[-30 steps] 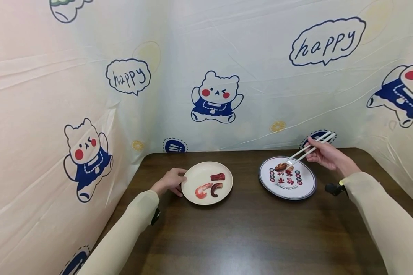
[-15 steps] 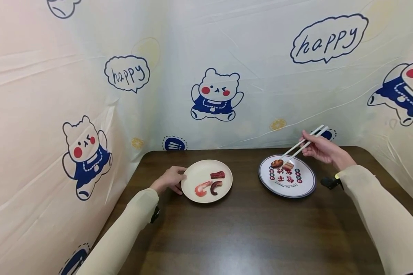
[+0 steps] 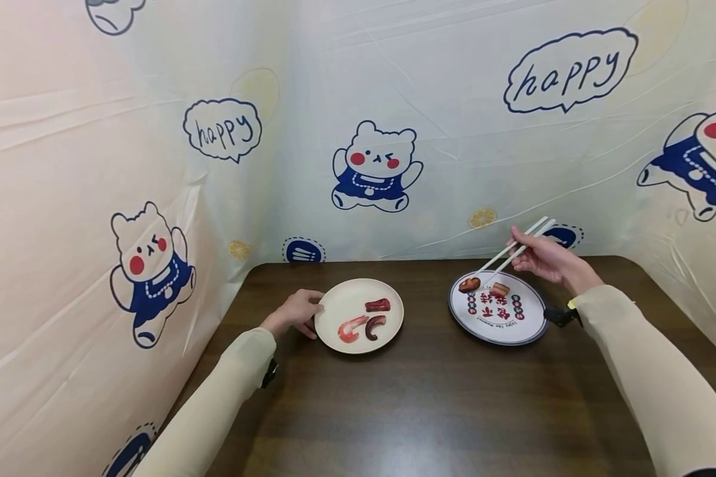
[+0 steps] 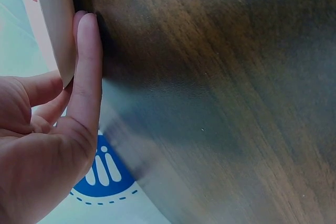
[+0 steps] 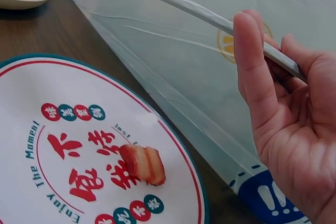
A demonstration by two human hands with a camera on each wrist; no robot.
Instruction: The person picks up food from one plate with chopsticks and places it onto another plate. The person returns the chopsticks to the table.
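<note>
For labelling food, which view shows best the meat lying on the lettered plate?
The right wrist view: the meat appears large, its layers clear. The head view shows it small; the left wrist view, not at all.

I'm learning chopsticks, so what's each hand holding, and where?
Left hand: the cream plate, by its left rim. Right hand: chopsticks, partway along, back from the tips, which hold brown food.

Glossy brown morsel in white chopsticks
</note>
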